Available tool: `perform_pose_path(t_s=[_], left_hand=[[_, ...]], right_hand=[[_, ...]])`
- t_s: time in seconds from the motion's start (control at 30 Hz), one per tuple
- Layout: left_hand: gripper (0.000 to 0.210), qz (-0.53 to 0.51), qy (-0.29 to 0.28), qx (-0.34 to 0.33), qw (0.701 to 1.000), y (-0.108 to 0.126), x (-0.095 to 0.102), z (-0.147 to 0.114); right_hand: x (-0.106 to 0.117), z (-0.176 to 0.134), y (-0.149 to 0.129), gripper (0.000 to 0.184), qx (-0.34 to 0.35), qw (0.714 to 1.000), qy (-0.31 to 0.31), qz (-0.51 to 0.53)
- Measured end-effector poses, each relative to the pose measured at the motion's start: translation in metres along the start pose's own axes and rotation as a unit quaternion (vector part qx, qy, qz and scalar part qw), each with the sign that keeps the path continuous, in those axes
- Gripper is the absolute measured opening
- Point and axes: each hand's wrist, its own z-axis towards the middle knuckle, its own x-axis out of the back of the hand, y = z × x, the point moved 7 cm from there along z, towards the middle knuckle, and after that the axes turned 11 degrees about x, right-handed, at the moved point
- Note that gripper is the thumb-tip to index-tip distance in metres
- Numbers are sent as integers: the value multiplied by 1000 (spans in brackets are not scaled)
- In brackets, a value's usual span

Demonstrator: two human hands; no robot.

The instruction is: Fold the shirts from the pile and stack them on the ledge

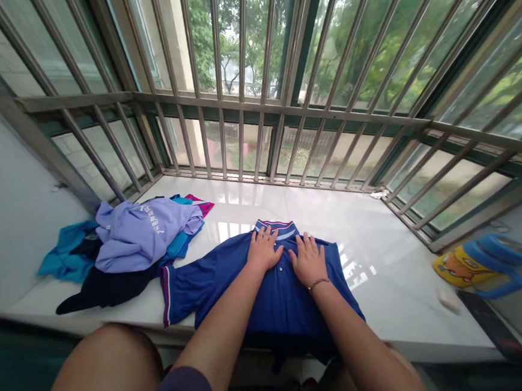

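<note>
Left hand (262, 252), right hand (310, 265), fingers (307, 243) spread on blue shirt (278, 296), lower hem hard to make out

No lettering is reading clearly
White characters (151, 218) are crossing the lavender garment (132, 245) beyond the left hand (264, 249), leftward.

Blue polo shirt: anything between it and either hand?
Nothing visible. The left hand and right hand both rest directly on the blue polo shirt, fingers spread. The clothes pile lies off to the left, away from both hands.
</note>
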Motion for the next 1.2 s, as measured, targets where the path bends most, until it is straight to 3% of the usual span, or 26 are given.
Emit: perform_pose_path(t_s=[0.1,0.2,0.3,0.33,0.4,0.43,0.5,0.6,0.7,0.8,0.83,0.9,0.97,1.0,1.07,1.2], left_hand=[[62,-66,13,-32,997,3,18,-8],[49,-99,44,-35,993,-17,48,-40],[41,-68,142,61,986,-77,90,-99],[42,-32,186,131,973,-106,105,-123],[60,60,215,290,931,-167,125,-172],[69,94,198,359,907,-195,129,-192],[78,134,139,429,883,-237,129,-218],[61,131,37,405,904,-261,120,-218],[44,81,-9,366,927,-249,122,-197],[42,13,65,340,938,-206,143,-182],[40,-14,94,291,952,-181,149,-180],[37,-70,105,103,987,-120,151,-185],[47,-110,49,-111,987,-62,136,-206],[56,-119,23,-174,977,-46,126,-218],[64,-120,3,-189,975,-42,106,-235],[54,-83,46,-49,994,-102,78,-242]], right_hand=[[-22,-7,-17,69,-15,998,-54,37],[-29,-8,-14,71,-38,997,-60,40],[-29,-6,-10,71,-41,997,-58,38],[-29,-6,-10,71,-39,997,-58,39],[-29,-6,-11,71,-36,997,-58,41],[-29,-7,-11,71,-37,997,-58,42],[-28,-8,-12,71,-39,997,-55,41],[-26,-8,-13,72,-42,997,-52,41],[-23,-9,-15,72,-42,997,-49,44],[-21,-9,-15,71,-41,997,-48,45],[-20,-9,-15,70,-41,997,-48,46],[-20,-9,-15,70,-41,997,-50,46],[-20,-9,-15,71,-40,997,-51,45],[-21,-9,-15,71,-40,997,-51,43],[-21,-9,-15,71,-39,997,-51,40],[-23,-8,-15,72,-37,997,-53,40]])
